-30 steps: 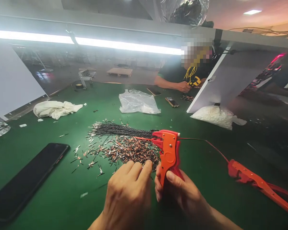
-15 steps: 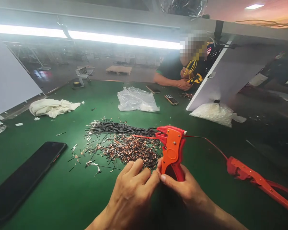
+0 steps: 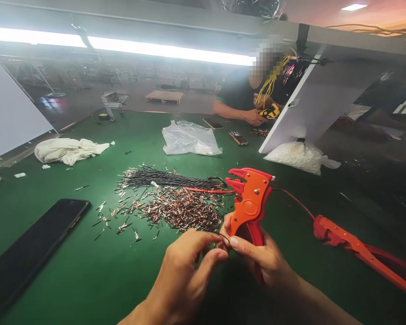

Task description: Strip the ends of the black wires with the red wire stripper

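My right hand is wrapped round the handles of an orange-and-red wire stripper, whose jaws point left and stand open with nothing visible between them. A thin black wire curves from my left hand to the right thumb, at the stripper's handle. My left fingers are curled at the wire, the thumb a little apart from the forefinger; part of the grip is hidden. Beyond the hands lies a heap of stripped wire offcuts, black with copper ends. Behind it is a bundle of black wires.
A second orange stripper lies at right; a phone at left. Farther back are a white cloth, a plastic bag, and a white-filled bag by a panel. A co-worker holds a yellow-black tool.
The stripper in my right hand has moved slightly up and right, its jaws now more open. My left hand has loosened from a closed curl, thumb and forefinger parting, and the black wire shows between the hands.
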Available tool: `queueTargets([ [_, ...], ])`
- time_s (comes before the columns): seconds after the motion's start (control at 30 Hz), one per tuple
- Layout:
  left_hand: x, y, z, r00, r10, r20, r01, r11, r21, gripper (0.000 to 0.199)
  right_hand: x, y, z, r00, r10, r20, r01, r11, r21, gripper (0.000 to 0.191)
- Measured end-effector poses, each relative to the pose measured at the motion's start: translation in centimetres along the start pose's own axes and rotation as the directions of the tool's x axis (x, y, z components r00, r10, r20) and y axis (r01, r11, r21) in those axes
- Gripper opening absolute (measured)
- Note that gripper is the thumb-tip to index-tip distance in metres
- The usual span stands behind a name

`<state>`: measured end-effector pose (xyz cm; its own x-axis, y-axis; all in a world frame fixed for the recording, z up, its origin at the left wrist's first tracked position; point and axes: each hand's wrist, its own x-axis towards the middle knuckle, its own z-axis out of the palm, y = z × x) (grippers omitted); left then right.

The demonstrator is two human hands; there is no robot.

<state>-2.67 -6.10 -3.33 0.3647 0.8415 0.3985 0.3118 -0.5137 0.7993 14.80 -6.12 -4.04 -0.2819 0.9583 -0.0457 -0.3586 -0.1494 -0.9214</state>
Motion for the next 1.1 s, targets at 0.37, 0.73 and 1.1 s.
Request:
queueTargets([
  [0.37,3.4,0.0,-4.5,0.818,-0.563,-0.117,0.314,0.608,-0.729,0.030,-0.8,1.7,0.4,0.947,0.033,0.319,-0.111,0.967,0.228,0.026],
  [0.73,3.7,0.7,-4.5,0.746,-0.664,-0.061,0.313,0.429,-0.847,0.039,-1.5,3.4,1.0,0.900,0.084,0.429,-0.229,0.926,0.301,0.028],
  [1.1,3.2,0.2,-3.5,0.771,-0.634,-0.058,0.301,0.443,-0.844,0.035,-2.2,3.7,1.3,0.900,0.202,0.385,-0.314,0.915,0.252,0.028],
])
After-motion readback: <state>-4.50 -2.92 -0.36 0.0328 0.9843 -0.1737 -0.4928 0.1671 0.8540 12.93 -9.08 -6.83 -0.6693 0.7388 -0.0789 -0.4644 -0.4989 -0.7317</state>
